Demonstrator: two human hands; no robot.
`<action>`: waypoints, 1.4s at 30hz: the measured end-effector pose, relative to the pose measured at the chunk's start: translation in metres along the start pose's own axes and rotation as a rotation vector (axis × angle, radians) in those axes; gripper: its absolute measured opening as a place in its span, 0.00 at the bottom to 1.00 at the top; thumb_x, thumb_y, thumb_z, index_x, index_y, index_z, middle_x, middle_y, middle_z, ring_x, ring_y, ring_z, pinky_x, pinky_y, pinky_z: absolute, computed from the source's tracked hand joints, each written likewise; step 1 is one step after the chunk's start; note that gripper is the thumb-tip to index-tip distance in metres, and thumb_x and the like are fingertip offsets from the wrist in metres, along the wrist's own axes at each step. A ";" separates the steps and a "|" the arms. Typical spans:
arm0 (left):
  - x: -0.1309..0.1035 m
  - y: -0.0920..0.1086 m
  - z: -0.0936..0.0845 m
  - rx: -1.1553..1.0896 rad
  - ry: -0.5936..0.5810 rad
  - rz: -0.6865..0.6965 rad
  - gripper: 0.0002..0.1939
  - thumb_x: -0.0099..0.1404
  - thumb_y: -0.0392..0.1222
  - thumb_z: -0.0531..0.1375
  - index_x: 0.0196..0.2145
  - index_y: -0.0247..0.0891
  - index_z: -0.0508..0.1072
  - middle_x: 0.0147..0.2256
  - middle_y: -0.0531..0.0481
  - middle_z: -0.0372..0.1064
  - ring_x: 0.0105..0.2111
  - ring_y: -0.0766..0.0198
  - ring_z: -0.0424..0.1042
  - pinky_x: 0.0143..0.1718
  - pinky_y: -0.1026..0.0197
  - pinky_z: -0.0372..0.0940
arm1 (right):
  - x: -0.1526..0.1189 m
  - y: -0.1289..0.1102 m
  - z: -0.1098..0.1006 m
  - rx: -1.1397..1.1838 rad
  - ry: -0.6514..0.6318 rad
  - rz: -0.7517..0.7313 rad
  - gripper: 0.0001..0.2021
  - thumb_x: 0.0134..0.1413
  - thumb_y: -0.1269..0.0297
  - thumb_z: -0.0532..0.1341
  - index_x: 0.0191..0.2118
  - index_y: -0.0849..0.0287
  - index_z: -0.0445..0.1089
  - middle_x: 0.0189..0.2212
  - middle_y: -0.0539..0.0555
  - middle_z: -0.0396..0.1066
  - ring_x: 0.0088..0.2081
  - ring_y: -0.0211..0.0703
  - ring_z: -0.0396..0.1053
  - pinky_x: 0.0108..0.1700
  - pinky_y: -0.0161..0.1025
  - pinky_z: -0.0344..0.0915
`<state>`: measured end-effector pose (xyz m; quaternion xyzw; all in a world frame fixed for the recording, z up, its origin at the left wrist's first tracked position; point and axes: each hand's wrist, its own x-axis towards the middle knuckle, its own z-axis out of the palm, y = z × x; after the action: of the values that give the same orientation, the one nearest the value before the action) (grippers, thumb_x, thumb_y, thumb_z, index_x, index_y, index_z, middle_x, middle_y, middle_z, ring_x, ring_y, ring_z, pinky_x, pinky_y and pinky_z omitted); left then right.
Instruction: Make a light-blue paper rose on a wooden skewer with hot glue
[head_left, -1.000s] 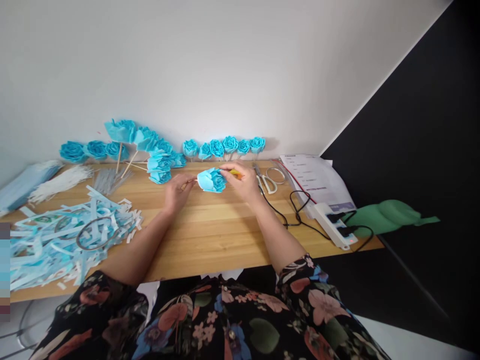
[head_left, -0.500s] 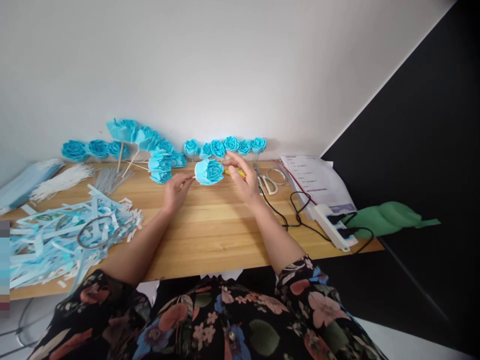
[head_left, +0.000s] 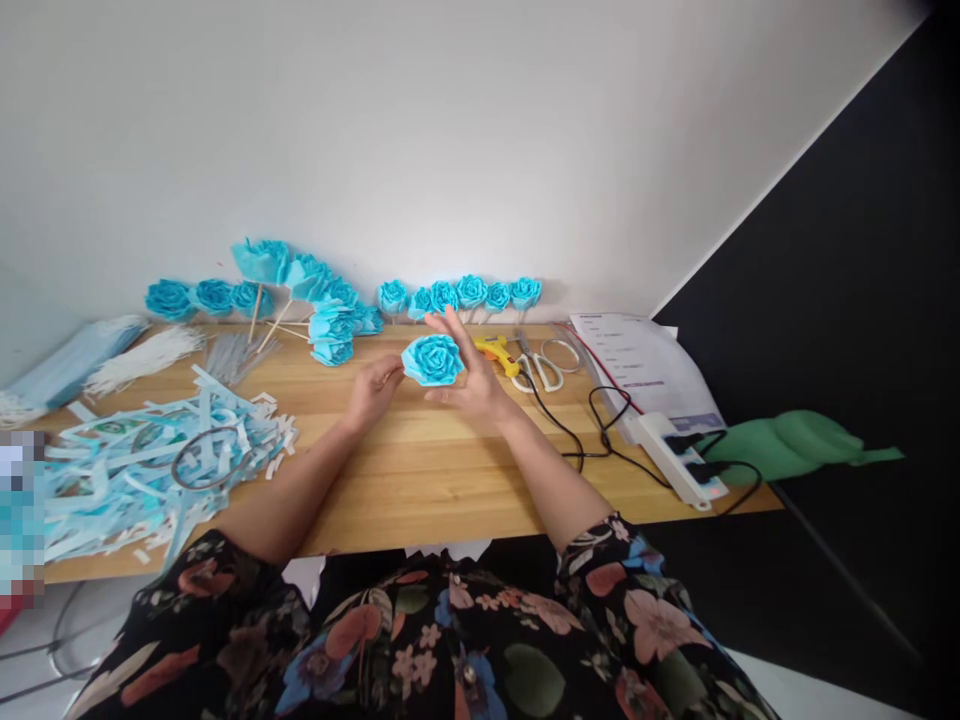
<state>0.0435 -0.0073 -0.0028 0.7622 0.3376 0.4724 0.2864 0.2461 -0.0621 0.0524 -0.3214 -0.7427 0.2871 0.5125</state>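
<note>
A light blue handmade rose (head_left: 433,360) is held above the middle of the wooden table, its open petals turned toward me. My left hand (head_left: 373,393) pinches it from behind on the left; the stem is mostly hidden by the fingers and petals. My right hand (head_left: 474,380) stands at the flower's right side with fingers spread, the fingertips behind its top edge and the thumb below. Whether the right palm touches the petals I cannot tell. Just beyond that hand lie a yellow glue gun (head_left: 496,354) and white-handled scissors (head_left: 538,372).
Finished blue roses (head_left: 471,291) line the wall, more on sticks (head_left: 261,262) at left. Blue and white strips (head_left: 150,470) with a ring are heaped front left, face masks (head_left: 75,365) behind. At right are papers (head_left: 637,360), a power strip (head_left: 679,465), black cables and a green bag (head_left: 802,445).
The rose has turned from side-on to face me. My right hand has come closer around its right side with fingers spread. The view has shifted slightly left.
</note>
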 end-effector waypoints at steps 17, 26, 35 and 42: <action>-0.004 -0.004 0.006 0.013 0.013 0.031 0.07 0.60 0.42 0.61 0.29 0.39 0.77 0.34 0.46 0.79 0.36 0.55 0.76 0.42 0.56 0.70 | -0.006 -0.003 0.012 -0.119 0.024 -0.126 0.35 0.50 0.44 0.71 0.61 0.49 0.68 0.60 0.58 0.72 0.64 0.57 0.65 0.66 0.55 0.61; -0.002 0.000 0.005 -0.019 -0.006 0.154 0.11 0.67 0.46 0.60 0.32 0.38 0.79 0.36 0.44 0.79 0.39 0.54 0.77 0.42 0.53 0.71 | -0.008 0.011 0.015 -0.198 0.036 -0.212 0.27 0.57 0.50 0.68 0.60 0.49 0.68 0.59 0.56 0.73 0.61 0.54 0.69 0.63 0.54 0.65; 0.009 0.048 -0.031 0.234 0.349 0.339 0.06 0.72 0.42 0.60 0.40 0.41 0.77 0.42 0.47 0.77 0.46 0.57 0.74 0.51 0.51 0.67 | -0.007 0.020 0.010 -0.501 0.146 -0.201 0.24 0.58 0.62 0.65 0.60 0.51 0.67 0.54 0.55 0.76 0.55 0.54 0.73 0.57 0.53 0.68; 0.004 0.083 -0.035 0.358 0.219 0.512 0.02 0.69 0.40 0.64 0.38 0.43 0.78 0.44 0.48 0.76 0.47 0.55 0.73 0.51 0.48 0.65 | -0.009 0.025 0.012 -0.558 0.067 -0.198 0.24 0.60 0.61 0.61 0.62 0.53 0.65 0.55 0.57 0.75 0.55 0.54 0.72 0.60 0.54 0.65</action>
<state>0.0334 -0.0500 0.0755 0.8051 0.2415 0.5414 -0.0183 0.2418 -0.0544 0.0251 -0.3853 -0.8034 0.0098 0.4538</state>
